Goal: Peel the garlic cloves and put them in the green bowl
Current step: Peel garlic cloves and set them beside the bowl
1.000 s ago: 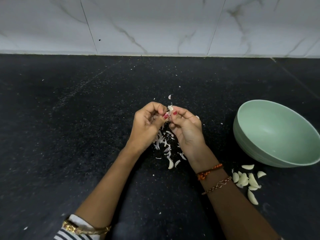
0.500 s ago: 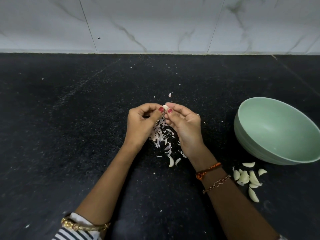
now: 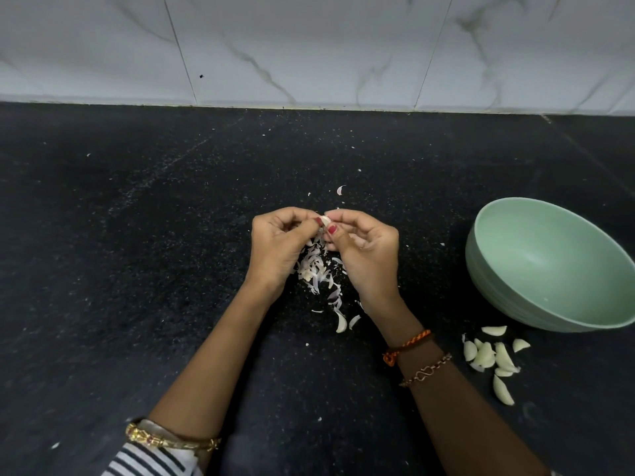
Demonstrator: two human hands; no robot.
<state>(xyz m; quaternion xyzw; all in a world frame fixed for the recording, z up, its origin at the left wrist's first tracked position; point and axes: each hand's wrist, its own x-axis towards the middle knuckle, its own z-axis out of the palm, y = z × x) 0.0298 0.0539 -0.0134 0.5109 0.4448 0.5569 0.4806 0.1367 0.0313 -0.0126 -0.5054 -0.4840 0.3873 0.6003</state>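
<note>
The black speckled stone counter runs back to a white marble-look tile wall at 12 o'clock.

In the middle, both hands are up close together w/ a small pale garlic clove held between them. The left hand has its fingers curled in, w/ the thumb tip pressed on the clove. The right hand is curled too and pinches the clove from the other side. The clove is tiny here. It seems to sit about upright, long side running 12 to 6, but which end is the pointy one I can't tell.

Under the hands lies a heap of thin white papery garlic skins, trailing off toward 6 o'clock. At 3 o'clock sits the round pale green bowl. Its inside shows no cloves. Just by it, at about 5 o'clock, a bunch of peeled whitish garlic cloves lies on the counter, not in the bowl.

What could go wrong, I think:
- The clove is small and prob. slippery. A hard pull on the skin could make it pop out and drop into the skin heap, where it is hard to spot.
- Bits of skin may stay stuck on it.
- The peeled cloves on the counter could get left out of the bowl or knocked by the right arm, which is near them.
</note>
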